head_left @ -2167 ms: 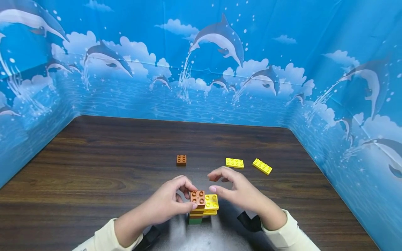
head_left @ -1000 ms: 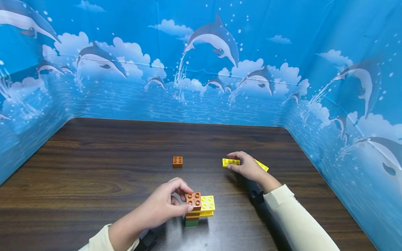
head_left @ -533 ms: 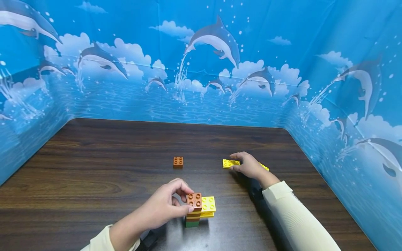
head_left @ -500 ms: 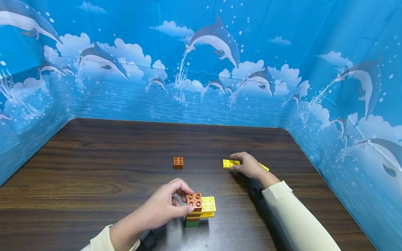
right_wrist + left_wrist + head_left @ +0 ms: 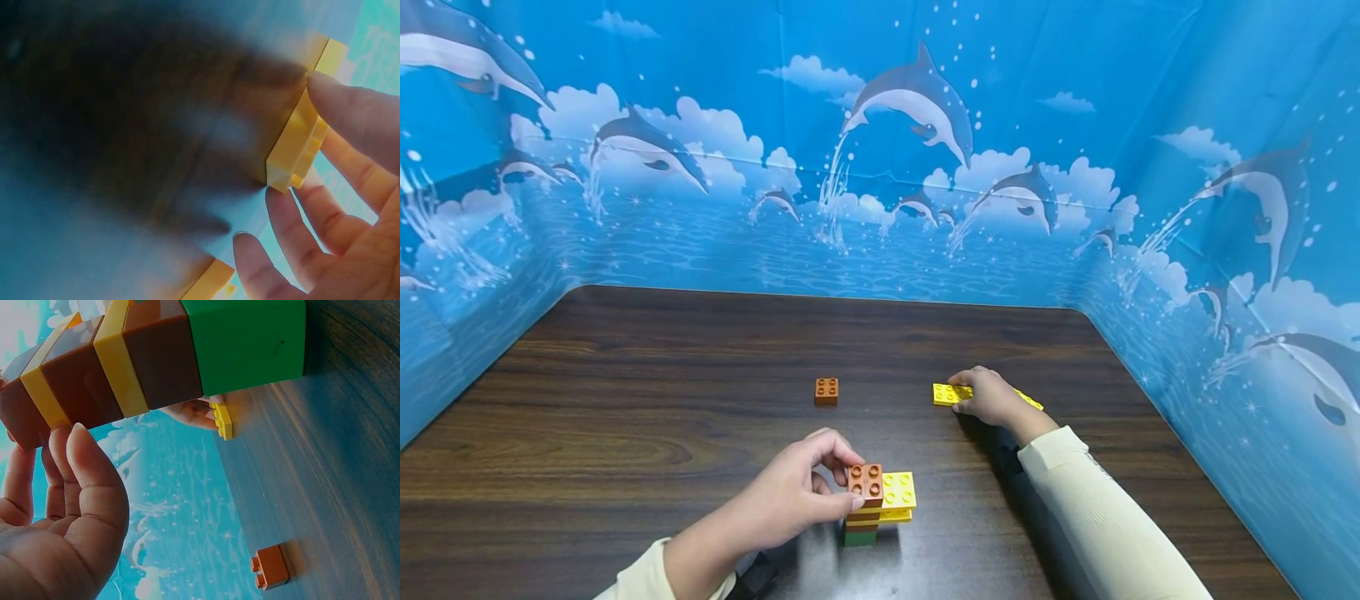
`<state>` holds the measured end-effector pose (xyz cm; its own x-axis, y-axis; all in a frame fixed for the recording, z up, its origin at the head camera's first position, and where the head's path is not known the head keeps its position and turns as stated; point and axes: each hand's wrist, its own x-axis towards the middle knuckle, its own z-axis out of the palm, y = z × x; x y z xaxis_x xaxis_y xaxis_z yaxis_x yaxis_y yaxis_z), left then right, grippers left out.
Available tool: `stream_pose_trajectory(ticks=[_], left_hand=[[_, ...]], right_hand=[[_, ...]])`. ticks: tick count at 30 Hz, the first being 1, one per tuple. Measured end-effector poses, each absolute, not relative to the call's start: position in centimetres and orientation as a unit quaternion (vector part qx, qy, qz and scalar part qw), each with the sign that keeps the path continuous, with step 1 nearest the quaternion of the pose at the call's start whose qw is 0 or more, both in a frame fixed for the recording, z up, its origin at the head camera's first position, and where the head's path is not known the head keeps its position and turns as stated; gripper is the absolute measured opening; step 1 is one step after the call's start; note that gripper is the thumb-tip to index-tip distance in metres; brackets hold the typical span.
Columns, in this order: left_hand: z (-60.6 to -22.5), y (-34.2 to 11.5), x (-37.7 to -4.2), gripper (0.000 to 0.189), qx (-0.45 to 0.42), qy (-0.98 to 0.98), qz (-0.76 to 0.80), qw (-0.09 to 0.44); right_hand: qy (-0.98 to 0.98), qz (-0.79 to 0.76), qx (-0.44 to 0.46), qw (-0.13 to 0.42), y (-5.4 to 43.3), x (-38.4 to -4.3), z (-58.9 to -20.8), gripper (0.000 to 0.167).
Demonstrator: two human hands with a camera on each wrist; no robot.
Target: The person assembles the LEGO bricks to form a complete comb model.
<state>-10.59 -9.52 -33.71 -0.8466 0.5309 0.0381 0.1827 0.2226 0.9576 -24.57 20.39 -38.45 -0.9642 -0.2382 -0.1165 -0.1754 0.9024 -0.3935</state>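
A tower of toy building bricks stands near the table's front, with a green brick (image 5: 250,347) at the bottom and brown bricks and yellow plates alternating above it. My left hand (image 5: 793,483) grips the brown brick (image 5: 867,482) on top between thumb and fingers. The yellow plates (image 5: 898,490) of the tower jut out to the right. Farther back, my right hand (image 5: 994,400) pinches a flat yellow brick (image 5: 943,394) lying on the table. In the right wrist view, the thumb and a fingertip press that yellow brick (image 5: 297,140) on opposite edges.
A loose brown brick (image 5: 827,391) lies at mid-table, left of the right hand. Another flat yellow brick (image 5: 1032,401) is partly hidden behind the right hand. A blue dolphin-print curtain (image 5: 880,250) lines the far and side edges of the dark wooden table (image 5: 625,400).
My right hand has gone from beside the tower to the yellow brick at the back right, and its fingers have closed on it. The left hand stays on the tower.
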Motion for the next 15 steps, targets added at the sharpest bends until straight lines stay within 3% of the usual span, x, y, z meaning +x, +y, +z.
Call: stream_pose_trajectory(ticks=[15], left_hand=[[-33.8, -9.53, -10.58, 0.029, 0.23, 0.762, 0.584, 0.158]], right_hand=[[0.979, -0.156, -0.116, 0.066, 19.9, -24.11, -37.9, 0.037]])
